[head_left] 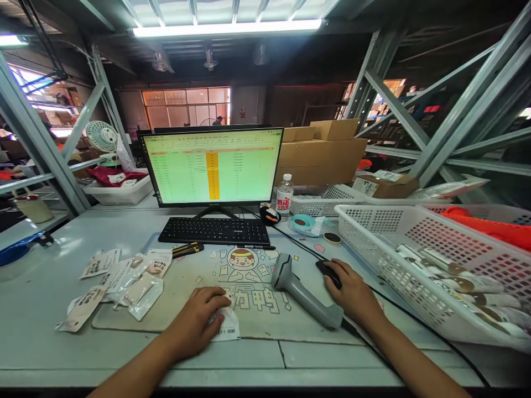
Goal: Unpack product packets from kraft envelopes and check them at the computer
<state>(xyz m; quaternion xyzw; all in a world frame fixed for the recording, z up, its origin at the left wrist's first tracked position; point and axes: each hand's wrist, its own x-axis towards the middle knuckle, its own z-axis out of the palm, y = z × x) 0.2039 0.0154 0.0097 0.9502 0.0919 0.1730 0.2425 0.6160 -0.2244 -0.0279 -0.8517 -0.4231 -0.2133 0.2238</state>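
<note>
Our left hand [193, 323] is closed over a small white packet [227, 327], pressing it to the printed desk mat [265, 326], with the barcode label left showing past the fingers, apparently so the code stays face-up and readable. Our right hand [352, 293] cups a black mouse [328, 273], resting on it without visible strain, which keeps it ready for the screen. Between the hands, a grey handheld barcode scanner [307, 293] lies on its side within easy reach. Loose printed packets [124, 287] fan out left of the mat on the bench [37, 337]. Ahead sit a keyboard [213, 231] and a monitor [211, 166], while a white plastic basket [418, 260] of rolled packets [456, 282] stands to the right, clear of the mat.
</note>
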